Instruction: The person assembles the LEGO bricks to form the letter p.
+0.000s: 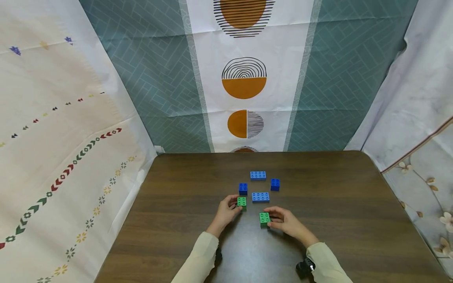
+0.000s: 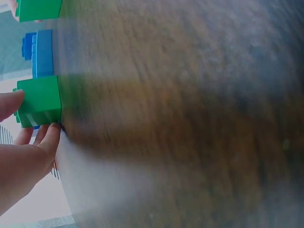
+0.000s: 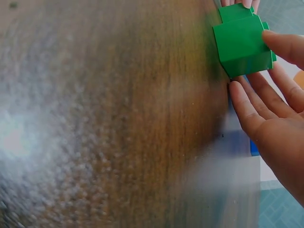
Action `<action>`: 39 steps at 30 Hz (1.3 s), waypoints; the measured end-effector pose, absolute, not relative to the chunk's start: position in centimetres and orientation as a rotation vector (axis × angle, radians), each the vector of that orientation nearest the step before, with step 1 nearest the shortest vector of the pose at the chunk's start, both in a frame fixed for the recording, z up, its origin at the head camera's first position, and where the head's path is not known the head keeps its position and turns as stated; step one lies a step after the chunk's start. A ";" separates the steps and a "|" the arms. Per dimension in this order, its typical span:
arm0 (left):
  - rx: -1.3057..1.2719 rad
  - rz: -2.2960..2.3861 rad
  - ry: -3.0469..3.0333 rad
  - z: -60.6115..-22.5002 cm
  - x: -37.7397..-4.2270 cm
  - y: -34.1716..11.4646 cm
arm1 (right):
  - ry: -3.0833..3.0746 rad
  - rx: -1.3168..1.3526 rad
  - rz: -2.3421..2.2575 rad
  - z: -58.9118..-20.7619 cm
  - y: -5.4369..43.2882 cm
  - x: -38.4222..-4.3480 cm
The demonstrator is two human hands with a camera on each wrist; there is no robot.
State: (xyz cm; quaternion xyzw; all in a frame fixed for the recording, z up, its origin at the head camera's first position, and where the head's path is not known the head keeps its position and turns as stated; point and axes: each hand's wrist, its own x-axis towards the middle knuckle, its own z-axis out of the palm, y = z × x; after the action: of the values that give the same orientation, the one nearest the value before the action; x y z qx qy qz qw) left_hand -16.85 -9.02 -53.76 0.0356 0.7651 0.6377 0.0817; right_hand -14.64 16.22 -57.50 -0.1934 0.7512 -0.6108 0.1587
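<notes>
My left hand [image 1: 225, 213] pinches a green toy brick [image 1: 242, 203] between thumb and fingers, from its left side. A second green toy brick [image 1: 264, 219], nearer to me and to the right, is held by the thumb and fingers of my right hand [image 1: 288, 225]. In the left wrist view the left green brick [image 2: 40, 100] sits upright on the tabletop, studs away from the wood. The right wrist view shows the right green brick [image 3: 242, 45] likewise, with fingertips low along its side. Both bricks have four-sided tops with several studs.
Beyond the hands lie two long light-blue bricks, one farther [image 1: 258, 175] and one nearer [image 1: 260, 197]. Small dark-blue bricks stand at the left [image 1: 243, 188] and right [image 1: 275, 184]. The brown table [image 1: 170, 236] ends at a back edge before a hanging patterned cloth [image 1: 170, 98].
</notes>
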 end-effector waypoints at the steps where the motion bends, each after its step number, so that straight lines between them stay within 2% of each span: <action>1: 0.110 1.906 2.287 -53.4 -16.7 -9.0 | 2.149 -0.542 -1.743 -57.5 16.2 -14.7; 11: 0.099 1.922 2.284 -53.1 -16.6 -9.0 | 2.182 -0.466 -1.700 -57.6 16.2 -14.7; 18: 0.066 1.868 2.337 -56.9 -18.1 -9.2 | 2.218 -0.443 -1.676 -57.7 16.2 -14.8; 39: 0.038 1.878 2.342 -56.8 -18.1 -9.0 | 2.264 -0.357 -1.715 -57.3 15.2 -15.8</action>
State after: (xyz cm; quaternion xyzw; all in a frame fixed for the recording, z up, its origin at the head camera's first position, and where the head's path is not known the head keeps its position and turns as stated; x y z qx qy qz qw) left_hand -18.07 -9.04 -56.79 0.0126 0.7782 0.6240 0.0698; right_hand -15.83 15.23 -57.28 -0.1236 0.7831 -0.5934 0.1392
